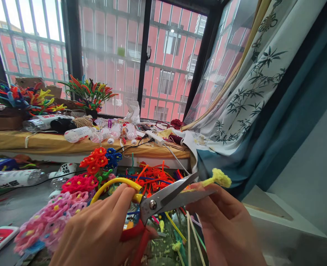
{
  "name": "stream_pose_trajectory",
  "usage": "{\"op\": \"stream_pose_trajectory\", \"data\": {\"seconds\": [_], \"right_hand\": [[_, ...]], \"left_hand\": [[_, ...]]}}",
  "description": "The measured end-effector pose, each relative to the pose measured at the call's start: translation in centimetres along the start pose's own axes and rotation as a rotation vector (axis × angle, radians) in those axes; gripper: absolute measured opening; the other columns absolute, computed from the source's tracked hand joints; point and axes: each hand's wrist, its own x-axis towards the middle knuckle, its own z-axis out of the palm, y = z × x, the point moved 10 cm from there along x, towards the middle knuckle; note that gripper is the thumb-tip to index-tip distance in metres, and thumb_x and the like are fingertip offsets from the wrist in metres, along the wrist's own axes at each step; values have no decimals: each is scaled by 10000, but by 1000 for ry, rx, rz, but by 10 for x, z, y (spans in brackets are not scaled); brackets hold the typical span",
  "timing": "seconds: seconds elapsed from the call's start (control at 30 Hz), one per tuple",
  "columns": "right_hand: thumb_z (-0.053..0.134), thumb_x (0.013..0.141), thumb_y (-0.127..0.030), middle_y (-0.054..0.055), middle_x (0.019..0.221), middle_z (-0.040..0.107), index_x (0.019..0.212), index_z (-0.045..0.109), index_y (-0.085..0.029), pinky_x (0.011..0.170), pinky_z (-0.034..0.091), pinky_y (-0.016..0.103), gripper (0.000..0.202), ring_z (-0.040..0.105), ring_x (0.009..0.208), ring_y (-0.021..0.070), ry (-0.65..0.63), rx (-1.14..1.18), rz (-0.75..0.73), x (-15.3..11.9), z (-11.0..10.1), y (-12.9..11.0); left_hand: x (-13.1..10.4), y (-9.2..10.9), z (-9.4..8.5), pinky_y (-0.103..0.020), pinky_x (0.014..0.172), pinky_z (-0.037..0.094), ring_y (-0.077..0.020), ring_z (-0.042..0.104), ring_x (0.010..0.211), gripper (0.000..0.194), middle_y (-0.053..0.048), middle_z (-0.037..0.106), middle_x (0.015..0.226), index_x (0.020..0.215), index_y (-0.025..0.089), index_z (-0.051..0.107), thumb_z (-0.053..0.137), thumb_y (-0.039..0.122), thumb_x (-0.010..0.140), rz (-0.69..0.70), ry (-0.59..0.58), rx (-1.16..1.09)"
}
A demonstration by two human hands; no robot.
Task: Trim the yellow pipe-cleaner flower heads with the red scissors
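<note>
Resting between scissors [163,197] blades: pipe cleaner [217,178]

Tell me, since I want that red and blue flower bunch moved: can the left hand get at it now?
Probably not at once: the left hand is gripping the scissors. The flower bunch stands just beyond, with pink flowers beside the way, not across it.

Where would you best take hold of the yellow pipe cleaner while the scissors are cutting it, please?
Probably on its bare stem, from the right, behind the blades. The yellow pipe cleaner lies across the open scissors, its fluffy tip poking out past the right hand, whose fingers pinch the stem. The left hand works the handles from the left.
</note>
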Motion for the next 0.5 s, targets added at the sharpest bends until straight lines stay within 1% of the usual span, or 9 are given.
{"op": "stream_pose_trajectory", "data": {"seconds": [0.1,0.17,0.27,0.33,0.4,0.5], "right_hand": [[942,538,-401,-4,641,754,643,781,-226,594,514,176,260,641,571,105,-3,-24,19,-1,3,0],[948,522,-405,-10,634,753,644,784,-236,587,507,177,265,635,564,102,2,-17,27,-1,2,0],[956,502,-405,-12,632,752,639,785,-241,577,499,178,273,627,560,101,13,-5,38,-1,0,1],[953,507,-414,-9,621,745,632,783,-232,568,493,176,278,618,555,98,11,-15,39,-1,1,0],[949,521,-405,-10,601,732,615,776,-219,563,485,166,271,604,544,90,-3,-28,42,-1,3,-1],[954,518,-374,-22,589,729,607,771,-224,558,482,155,253,605,532,81,-8,-12,54,0,4,0]], "left_hand": [[0,2,0,-307,418,490,-246,752,582,220,-27,773,777,1035,271,461,316,420,963,27,13,28],[1,5,-3,-304,411,483,-244,747,569,233,-27,775,771,1046,266,466,322,427,959,54,35,20],[3,5,-3,-304,433,492,-238,752,592,220,-13,774,785,1046,271,465,322,414,961,41,15,6],[3,3,-3,-307,431,485,-238,754,600,259,-16,777,805,1043,273,465,290,452,978,26,6,11],[3,5,-5,-303,429,480,-232,754,603,339,-27,778,828,1047,268,467,237,511,996,48,24,4],[1,4,-4,-300,423,472,-227,744,580,376,-12,763,793,1042,266,469,239,559,996,66,48,-14]]}}
